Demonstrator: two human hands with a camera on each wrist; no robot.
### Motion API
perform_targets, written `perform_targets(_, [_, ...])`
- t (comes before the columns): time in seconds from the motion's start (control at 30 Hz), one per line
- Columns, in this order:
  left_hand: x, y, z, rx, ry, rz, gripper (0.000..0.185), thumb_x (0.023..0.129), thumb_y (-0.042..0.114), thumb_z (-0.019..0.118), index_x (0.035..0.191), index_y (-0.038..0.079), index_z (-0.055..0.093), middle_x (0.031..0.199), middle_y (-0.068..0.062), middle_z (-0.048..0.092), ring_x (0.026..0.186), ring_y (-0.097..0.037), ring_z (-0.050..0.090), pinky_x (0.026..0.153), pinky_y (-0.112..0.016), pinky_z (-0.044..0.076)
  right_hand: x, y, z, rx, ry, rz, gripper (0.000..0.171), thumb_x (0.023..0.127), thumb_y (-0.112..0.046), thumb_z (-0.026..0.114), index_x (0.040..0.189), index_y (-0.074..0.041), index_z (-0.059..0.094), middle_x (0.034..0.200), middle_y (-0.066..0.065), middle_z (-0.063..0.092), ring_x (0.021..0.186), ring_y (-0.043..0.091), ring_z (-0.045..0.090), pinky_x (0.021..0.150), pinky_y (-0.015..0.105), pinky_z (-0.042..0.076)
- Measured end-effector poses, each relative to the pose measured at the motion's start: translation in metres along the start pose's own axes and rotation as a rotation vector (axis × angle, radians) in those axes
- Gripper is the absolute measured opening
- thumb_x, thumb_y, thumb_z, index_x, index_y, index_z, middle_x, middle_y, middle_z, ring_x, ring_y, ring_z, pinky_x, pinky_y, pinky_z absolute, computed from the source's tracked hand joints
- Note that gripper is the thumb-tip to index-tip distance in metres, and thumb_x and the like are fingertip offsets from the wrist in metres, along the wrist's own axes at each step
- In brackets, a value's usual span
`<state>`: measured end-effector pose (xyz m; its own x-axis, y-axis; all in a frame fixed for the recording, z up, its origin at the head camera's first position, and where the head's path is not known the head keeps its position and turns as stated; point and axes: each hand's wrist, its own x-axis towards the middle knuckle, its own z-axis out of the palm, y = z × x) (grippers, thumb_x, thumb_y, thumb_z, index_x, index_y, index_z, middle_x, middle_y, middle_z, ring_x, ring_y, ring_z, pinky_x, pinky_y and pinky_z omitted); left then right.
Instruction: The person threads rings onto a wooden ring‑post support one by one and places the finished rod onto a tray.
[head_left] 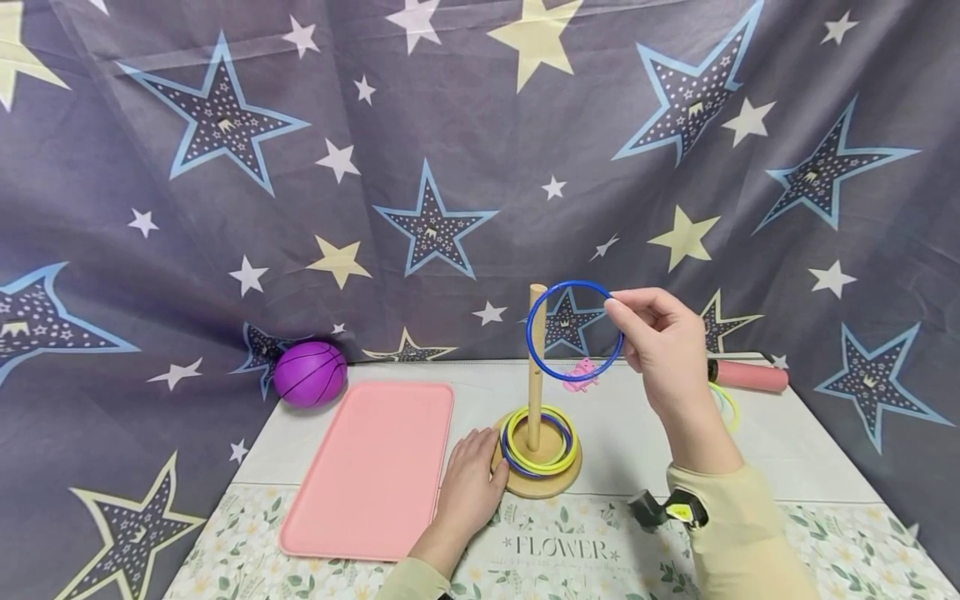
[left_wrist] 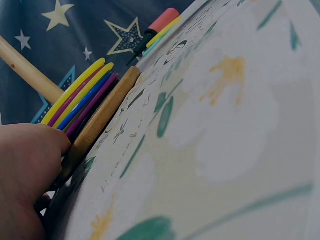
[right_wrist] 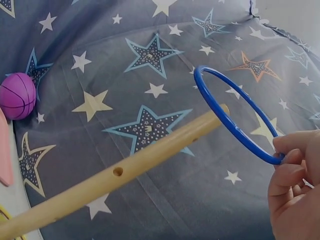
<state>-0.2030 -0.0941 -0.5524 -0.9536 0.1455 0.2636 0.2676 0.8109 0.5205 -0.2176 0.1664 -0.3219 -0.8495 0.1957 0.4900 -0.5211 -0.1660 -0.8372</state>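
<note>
My right hand (head_left: 667, 350) pinches the edge of a blue ring (head_left: 530, 333) between thumb and fingers. The ring is held up tilted beside the top of a wooden peg (head_left: 536, 400), overlapping it in the head view. In the right wrist view the peg's tip shows just behind the near edge of the ring (right_wrist: 233, 128). Several yellow, blue and purple rings (left_wrist: 80, 90) lie stacked around the peg's foot, above the round wooden base (head_left: 538, 490). My left hand (head_left: 470, 483) rests at the left side of that base, fingers extended, thumb by the lower rings.
A pink tray (head_left: 367, 475) lies left of the base, with a purple basketball (head_left: 311, 374) behind it. A small pink toy (head_left: 580, 386) sits behind the peg. At the back right are a pink cylinder (head_left: 750, 377) and a yellow ring (head_left: 737, 412). A star-patterned curtain (head_left: 465, 125) hangs behind.
</note>
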Motion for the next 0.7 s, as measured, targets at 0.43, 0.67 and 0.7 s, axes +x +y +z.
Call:
perform_targets(0.43, [-0.001, -0.001, 0.001, -0.007, 0.003, 0.001, 0.057, 0.109, 0.023, 0.068, 0.159, -0.001, 0.056, 0.162, -0.022, 0.055, 0.158, -0.042, 0.041, 0.134, -0.058, 0.025, 0.003, 0.005, 0.022, -0.015, 0.007, 0.001, 0.015, 0.099, -0.008, 0.084, 0.11, 0.002, 0.081, 0.072, 0.002, 0.066, 0.047, 0.009, 0.045, 0.04, 0.02, 0.031])
perform_targets(0.67, [-0.001, 0.0, -0.001, -0.009, 0.005, 0.003, 0.056, 0.109, 0.023, 0.068, 0.158, -0.001, 0.056, 0.162, -0.021, 0.055, 0.158, -0.042, 0.042, 0.134, -0.058, 0.026, 0.004, 0.014, 0.028, -0.017, 0.027, 0.027, 0.012, 0.1, -0.01, 0.084, 0.109, -0.002, 0.082, 0.073, 0.003, 0.066, 0.049, 0.009, 0.045, 0.041, 0.02, 0.031])
perform_targets(0.7, [-0.001, 0.0, -0.001, -0.01, 0.005, 0.003, 0.056, 0.109, 0.023, 0.068, 0.158, -0.001, 0.057, 0.162, -0.021, 0.055, 0.158, -0.042, 0.042, 0.134, -0.058, 0.026, 0.004, 0.015, 0.028, -0.015, 0.029, 0.033, 0.012, 0.1, -0.01, 0.084, 0.108, -0.003, 0.082, 0.073, 0.003, 0.066, 0.049, 0.009, 0.045, 0.041, 0.02, 0.031])
